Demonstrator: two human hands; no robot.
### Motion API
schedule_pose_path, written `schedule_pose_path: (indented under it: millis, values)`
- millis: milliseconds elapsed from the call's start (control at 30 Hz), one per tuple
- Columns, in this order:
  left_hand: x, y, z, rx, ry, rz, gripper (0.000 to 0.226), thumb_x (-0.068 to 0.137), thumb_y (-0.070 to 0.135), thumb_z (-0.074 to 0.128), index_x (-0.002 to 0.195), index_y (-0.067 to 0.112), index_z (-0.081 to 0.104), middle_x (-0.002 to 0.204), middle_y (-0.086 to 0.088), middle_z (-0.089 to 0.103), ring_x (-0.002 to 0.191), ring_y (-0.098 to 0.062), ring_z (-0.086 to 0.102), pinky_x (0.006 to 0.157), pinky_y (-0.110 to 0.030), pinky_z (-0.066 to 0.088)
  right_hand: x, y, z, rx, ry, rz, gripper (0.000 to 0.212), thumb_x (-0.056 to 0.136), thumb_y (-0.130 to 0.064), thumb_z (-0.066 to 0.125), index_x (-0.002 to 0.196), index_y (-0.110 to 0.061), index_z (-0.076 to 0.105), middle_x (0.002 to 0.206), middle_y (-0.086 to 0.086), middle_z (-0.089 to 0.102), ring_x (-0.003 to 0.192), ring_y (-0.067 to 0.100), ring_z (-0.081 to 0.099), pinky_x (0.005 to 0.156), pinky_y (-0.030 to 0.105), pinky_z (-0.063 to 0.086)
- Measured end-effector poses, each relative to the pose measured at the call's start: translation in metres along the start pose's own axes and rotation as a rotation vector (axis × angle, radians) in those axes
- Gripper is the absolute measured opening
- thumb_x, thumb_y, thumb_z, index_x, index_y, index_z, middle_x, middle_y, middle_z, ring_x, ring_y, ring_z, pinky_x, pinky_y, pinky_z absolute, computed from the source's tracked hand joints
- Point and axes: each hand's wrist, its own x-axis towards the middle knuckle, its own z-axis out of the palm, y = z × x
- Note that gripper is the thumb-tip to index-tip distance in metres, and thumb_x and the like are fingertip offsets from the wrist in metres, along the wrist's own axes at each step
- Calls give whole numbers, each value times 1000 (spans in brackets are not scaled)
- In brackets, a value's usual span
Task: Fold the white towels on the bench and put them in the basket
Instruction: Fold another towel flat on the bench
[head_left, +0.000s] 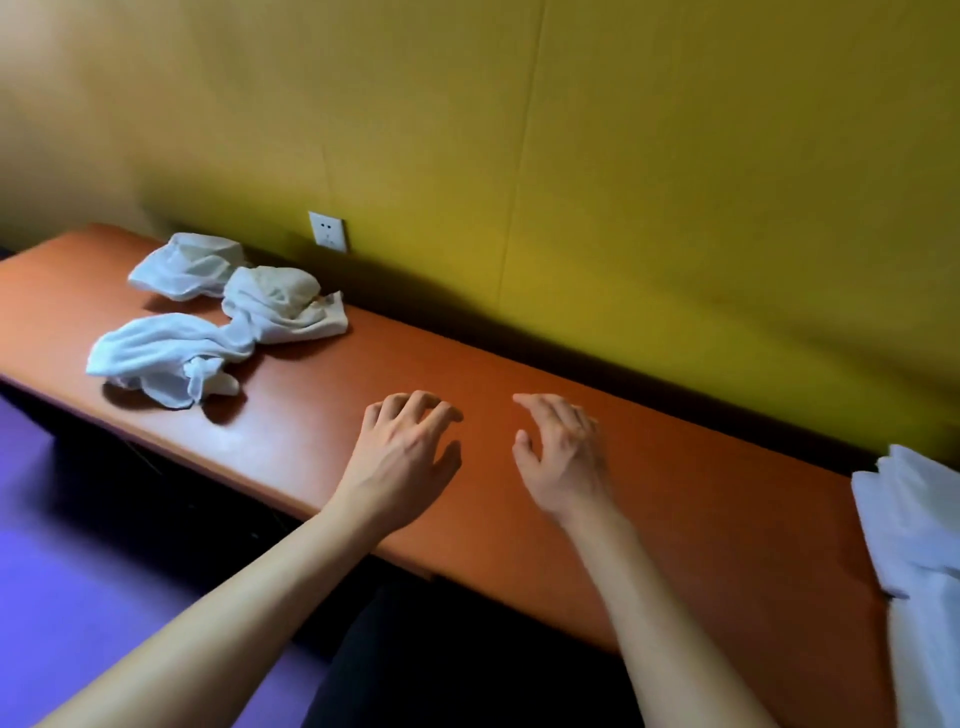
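Note:
Three crumpled white towels lie at the left end of the orange bench (467, 374): one at the back (187, 266), one in the middle (283, 304), one nearest the front edge (161, 358). My left hand (405, 452) and my right hand (563, 449) hover side by side over the bare middle of the bench, fingers loosely curled and holding nothing. Both hands are well to the right of the crumpled towels. More white towel cloth (914, 525) lies at the bench's right end, cut off by the frame. No basket is in view.
A yellow wall runs along the back of the bench, with a white socket (327, 231) just above it near the towels. The floor (78, 571) to the left and front is purple. A dark shape sits below the bench's front edge.

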Motion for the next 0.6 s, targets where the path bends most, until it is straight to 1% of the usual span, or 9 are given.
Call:
schedule_pose_path:
  millis: [167, 300, 400, 433, 500, 567, 600]
  values:
    - [-8, -78, 3, 57, -6, -134, 34, 89, 43, 55, 119, 29, 62, 117, 3, 61, 107, -29, 56, 89, -43, 42, 38, -56, 53, 48, -124, -68, 46, 92, -30, 51, 138, -25, 56, 134, 0, 59, 122, 22, 52, 102, 40, 40]
    - [-16, -142, 12, 83, -17, -266, 44, 85, 48, 42, 116, 28, 65, 114, 3, 63, 103, -29, 58, 87, -43, 45, 67, -90, 100, 67, -221, -129, 46, 93, -29, 52, 139, -25, 54, 136, 0, 57, 124, 22, 50, 103, 40, 37]
    - [-22, -189, 24, 111, -15, -348, 46, 82, 47, 41, 115, 27, 66, 111, 3, 64, 101, -30, 59, 87, -43, 46, 88, -111, 134, 71, -268, -164, 47, 92, -28, 53, 139, -26, 54, 135, 1, 57, 123, 23, 51, 102, 40, 37]
    - [-23, -206, 29, 127, -18, -371, 44, 83, 47, 43, 115, 26, 65, 111, 3, 63, 101, -30, 59, 87, -43, 46, 95, -117, 145, 72, -284, -169, 47, 92, -28, 52, 138, -26, 54, 134, 1, 57, 122, 24, 52, 101, 40, 37]
    - [-21, -239, 39, 161, -17, -413, 40, 84, 42, 53, 119, 25, 64, 115, 1, 62, 103, -31, 58, 87, -44, 45, 107, -129, 166, 83, -312, -172, 49, 89, -32, 49, 137, -27, 55, 132, 2, 58, 119, 25, 53, 99, 40, 38]
    - [-13, -272, 48, 186, -21, -454, 43, 83, 35, 63, 124, 22, 62, 122, -2, 59, 109, -34, 56, 88, -46, 44, 116, -138, 184, 95, -326, -182, 53, 85, -34, 46, 136, -27, 56, 131, 2, 59, 117, 26, 54, 98, 40, 38]
    - [-7, -287, 52, 202, -25, -479, 46, 83, 34, 65, 127, 21, 60, 126, -4, 58, 113, -34, 55, 90, -47, 44, 119, -142, 192, 97, -333, -190, 53, 85, -35, 46, 136, -27, 56, 130, 2, 59, 117, 26, 54, 98, 39, 38]
